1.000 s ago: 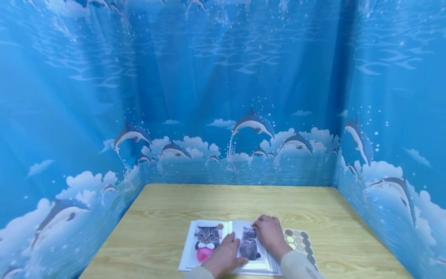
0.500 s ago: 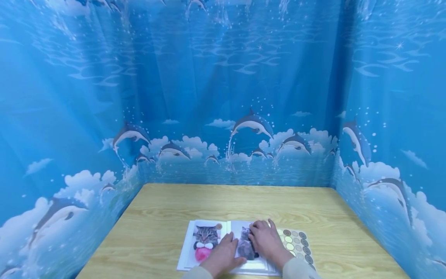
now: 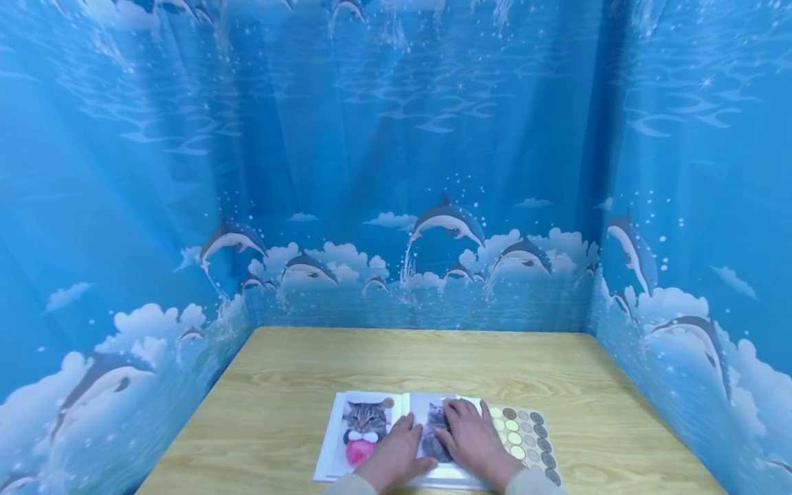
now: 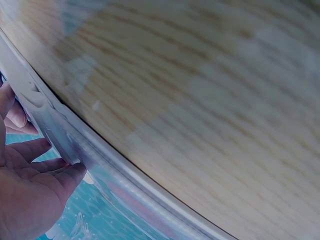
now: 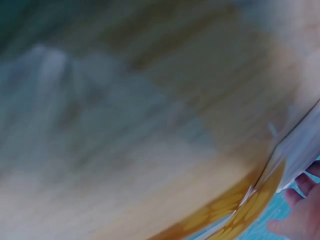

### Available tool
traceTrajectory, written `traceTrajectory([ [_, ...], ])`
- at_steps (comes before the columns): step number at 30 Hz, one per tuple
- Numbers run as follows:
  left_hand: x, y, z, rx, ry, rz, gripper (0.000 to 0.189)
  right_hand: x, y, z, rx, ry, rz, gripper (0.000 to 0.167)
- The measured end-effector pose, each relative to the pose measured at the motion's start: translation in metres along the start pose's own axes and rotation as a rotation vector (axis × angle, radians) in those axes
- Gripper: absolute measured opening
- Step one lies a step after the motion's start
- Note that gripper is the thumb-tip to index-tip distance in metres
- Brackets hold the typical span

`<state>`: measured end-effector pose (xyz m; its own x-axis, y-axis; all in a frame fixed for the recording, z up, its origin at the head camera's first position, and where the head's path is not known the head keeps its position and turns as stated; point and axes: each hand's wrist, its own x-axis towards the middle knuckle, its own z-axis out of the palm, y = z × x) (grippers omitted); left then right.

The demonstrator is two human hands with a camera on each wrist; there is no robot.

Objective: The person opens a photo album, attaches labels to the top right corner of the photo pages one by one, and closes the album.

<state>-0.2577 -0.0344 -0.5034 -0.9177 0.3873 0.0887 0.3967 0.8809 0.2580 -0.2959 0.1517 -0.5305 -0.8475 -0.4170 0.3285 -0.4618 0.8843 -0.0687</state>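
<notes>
An open album with white pages lies near the front of the table. Its left page has a cat picture with a pink round shape below, and a small brown round sticker at the picture's top corner. My left hand rests across the lower middle of the album, fingers extended by the fold. On the right page is a grey cat picture, partly covered by my right hand, whose extended fingers lie over its right side. In the wrist views, left fingers and right fingers show at the pages.
A sheet of round coin-like stickers, yellow, pale and dark, lies right of the album, partly behind the right hand. The wooden table reaches back to a blue dolphin-print curtain, which encloses the sides too.
My right hand has moved slightly down and its fingers, bunched at the picture's upper right a second ago, now lie flatter on the page. The left hand stays put.
</notes>
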Motion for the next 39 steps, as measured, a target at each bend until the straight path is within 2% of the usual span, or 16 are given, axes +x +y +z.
traceTrajectory([
  [8, 0.001, 0.000, -0.001, -0.011, -0.001, 0.003, 0.071, -0.001, -0.002, -0.003, 0.019, -0.008, 0.001, 0.061],
  [18, -0.001, 0.000, 0.001, -0.024, -0.016, 0.005, 0.071, -0.006, -0.002, -0.002, 0.044, -0.063, 0.020, 0.064],
  [25, -0.002, -0.002, 0.004, -0.020, 0.018, 0.037, 0.070, -0.010, -0.004, -0.004, 0.056, -0.084, 0.021, 0.065],
  [33, 0.000, -0.002, 0.001, -0.041, -0.010, 0.001, 0.072, -0.008, -0.008, -0.010, 0.095, -0.124, 0.046, 0.068],
  [39, -0.001, -0.003, 0.001, -0.007, 0.015, 0.029, 0.069, -0.007, -0.009, -0.011, 0.099, -0.091, 0.047, 0.064],
])
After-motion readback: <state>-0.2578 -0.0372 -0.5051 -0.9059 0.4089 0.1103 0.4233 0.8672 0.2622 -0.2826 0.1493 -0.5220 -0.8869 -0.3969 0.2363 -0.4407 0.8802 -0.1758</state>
